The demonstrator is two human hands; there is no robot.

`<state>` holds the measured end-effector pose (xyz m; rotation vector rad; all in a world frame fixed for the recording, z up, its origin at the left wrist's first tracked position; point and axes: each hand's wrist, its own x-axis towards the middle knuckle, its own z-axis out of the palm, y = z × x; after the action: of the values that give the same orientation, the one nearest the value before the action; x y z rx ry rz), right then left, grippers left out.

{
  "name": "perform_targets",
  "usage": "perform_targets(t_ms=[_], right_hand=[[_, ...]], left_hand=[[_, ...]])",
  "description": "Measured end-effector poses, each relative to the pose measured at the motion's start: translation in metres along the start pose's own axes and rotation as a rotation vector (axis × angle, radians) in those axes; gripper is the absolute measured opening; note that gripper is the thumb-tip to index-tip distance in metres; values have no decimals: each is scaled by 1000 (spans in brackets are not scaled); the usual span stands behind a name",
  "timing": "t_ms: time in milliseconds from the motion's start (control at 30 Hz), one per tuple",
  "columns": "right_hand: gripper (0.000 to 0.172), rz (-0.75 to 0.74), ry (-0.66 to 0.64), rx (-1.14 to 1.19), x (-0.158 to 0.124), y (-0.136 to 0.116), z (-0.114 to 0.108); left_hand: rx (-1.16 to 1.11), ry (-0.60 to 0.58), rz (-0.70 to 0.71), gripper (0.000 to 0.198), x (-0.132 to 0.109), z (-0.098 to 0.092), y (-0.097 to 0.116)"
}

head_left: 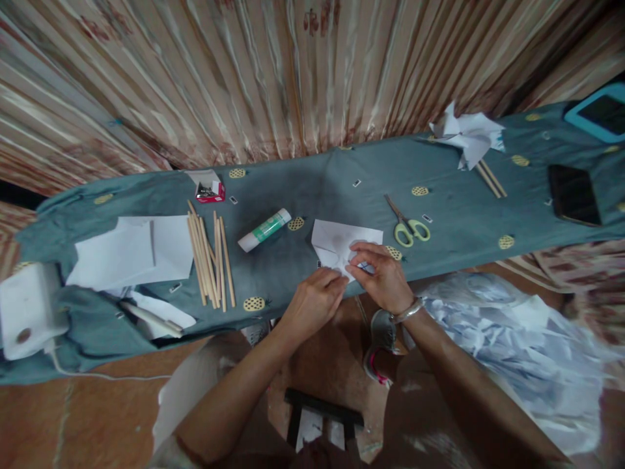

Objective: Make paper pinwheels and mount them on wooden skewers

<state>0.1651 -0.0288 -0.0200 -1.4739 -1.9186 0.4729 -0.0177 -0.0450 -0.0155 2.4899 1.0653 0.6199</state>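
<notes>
A piece of white paper (pixel 344 233) with creased flaps lies at the front edge of the cloth-covered table, under both hands. My left hand (pixel 317 296) is closed on its near left edge, fingertips pressed together. Over the right side of the same paper, my right hand (pixel 381 277) pinches a flap between thumb and fingers; a small blue mark shows beside them. The fingers hide part of the near corner. Left of the paper lies a glue stick (pixel 266 229) with a green label. Scissors (pixel 407 225) with light green handles rest to the right, blades pointing away.
Several wooden sticks (pixel 209 260), white paper sheets (pixel 131 254), a pen (pixel 151 318) and a red box (pixel 211 191) are on the left. Paper pinwheels (pixel 469 135), a phone (pixel 575 194) and a blue-framed device (pixel 598 112) are right. A bag of paper scraps (pixel 522 352) sits below.
</notes>
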Motion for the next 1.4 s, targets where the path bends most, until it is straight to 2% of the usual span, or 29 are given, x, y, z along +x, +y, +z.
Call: perform_targets(t_ms=[567,1067,1400], right_hand=[[6,26,-5,7,-1,0,1],[5,-23,-12,-32,-2,-1,2],[20,-56,-15,-73,-4,-1,4]], left_hand=[[26,2,2,19,1,2,0],[31,9,5,18,1,3,0],[39,7,-1,18,1,4,1]])
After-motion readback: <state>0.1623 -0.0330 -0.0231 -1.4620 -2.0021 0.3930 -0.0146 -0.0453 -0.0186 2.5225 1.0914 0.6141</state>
